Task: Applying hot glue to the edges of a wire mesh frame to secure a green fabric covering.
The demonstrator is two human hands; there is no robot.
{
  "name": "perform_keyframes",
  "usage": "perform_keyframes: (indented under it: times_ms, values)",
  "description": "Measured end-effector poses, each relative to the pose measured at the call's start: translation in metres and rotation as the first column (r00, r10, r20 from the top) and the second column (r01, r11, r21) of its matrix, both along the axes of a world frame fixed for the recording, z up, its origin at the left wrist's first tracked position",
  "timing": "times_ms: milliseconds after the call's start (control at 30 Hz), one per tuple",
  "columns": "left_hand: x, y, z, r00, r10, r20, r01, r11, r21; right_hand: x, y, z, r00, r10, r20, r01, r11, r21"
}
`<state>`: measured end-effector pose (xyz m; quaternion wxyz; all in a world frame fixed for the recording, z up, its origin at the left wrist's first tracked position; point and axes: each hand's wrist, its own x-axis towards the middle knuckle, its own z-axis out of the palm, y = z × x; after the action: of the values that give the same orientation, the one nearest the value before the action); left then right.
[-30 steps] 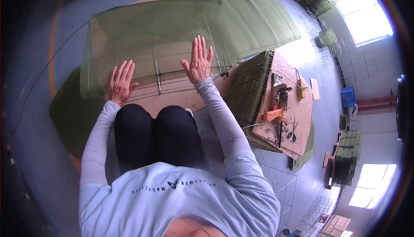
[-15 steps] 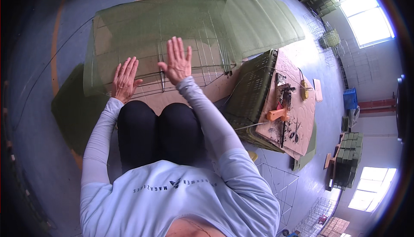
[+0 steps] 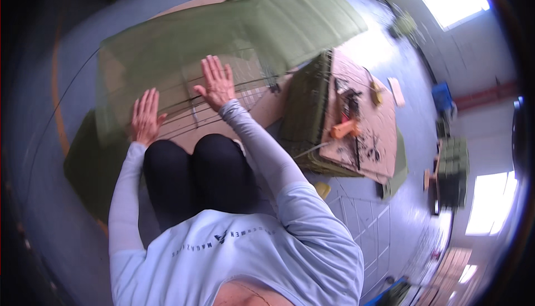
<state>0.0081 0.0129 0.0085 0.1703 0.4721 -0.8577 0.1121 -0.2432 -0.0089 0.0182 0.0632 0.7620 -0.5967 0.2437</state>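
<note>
My left hand [image 3: 146, 119] lies flat at the near left part of a thin green mesh sheet [image 3: 161, 44], its fingers stretched out. Further right, my right hand [image 3: 216, 86] is also flat with its thumb spread, over the sheet's near part. Neither hand grips anything. Through the mesh show the thin rods of a wire grid frame [image 3: 259, 86] and brown cardboard [image 3: 186, 132] under it. Whether the palms press on the mesh or hover just above it I cannot tell. A second green sheet [image 3: 309, 24] stretches out at the far right.
To my right stands a green mesh-sided stack [image 3: 304, 113] topped with cardboard [image 3: 362, 122]. On that lie an orange-handled tool [image 3: 344, 129], scissors [image 3: 374, 153] and a yellow item [image 3: 378, 93]. Dark green material [image 3: 92, 166] rests on the floor at left. Stacked green boxes [image 3: 452, 166] stand farther right.
The whole view has shifted and turned a little, with blur. Both hands stay flat and open; relative to the sheet they look slightly nearer to me.
</note>
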Motion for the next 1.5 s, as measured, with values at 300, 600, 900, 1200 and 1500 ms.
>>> perform_keyframes:
  times_ms: [300, 600, 900, 1200, 1500]
  values:
    - [0.011, 0.001, -0.002, 1.000, 0.014, -0.023, -0.015, 0.999, -0.033, -0.292, 0.175, -0.048, 0.452, -0.658, 0.603, 0.880, 0.219, -0.421]
    - [0.041, 0.017, -0.007, 0.991, 0.135, -0.023, -0.136, 0.990, -0.043, -0.327, 0.173, -0.049, 0.160, -0.987, -0.016, 0.848, 0.129, 0.514]
    - [0.031, 0.015, -0.013, 0.992, 0.126, -0.025, -0.126, 0.992, 0.000, -0.198, 0.199, 0.001, 0.037, -0.460, 0.887, 0.359, 0.835, 0.418]
    - [0.020, 0.006, -0.005, 0.996, 0.055, -0.065, -0.054, 0.998, 0.014, -0.098, 0.155, -0.054, 0.046, -0.541, 0.840, 0.282, 0.814, 0.508]
    - [0.029, 0.011, -0.004, 0.997, 0.058, -0.058, -0.056, 0.998, 0.032, -0.034, 0.142, -0.016, -0.242, -0.573, 0.783, 0.147, 0.776, 0.613]
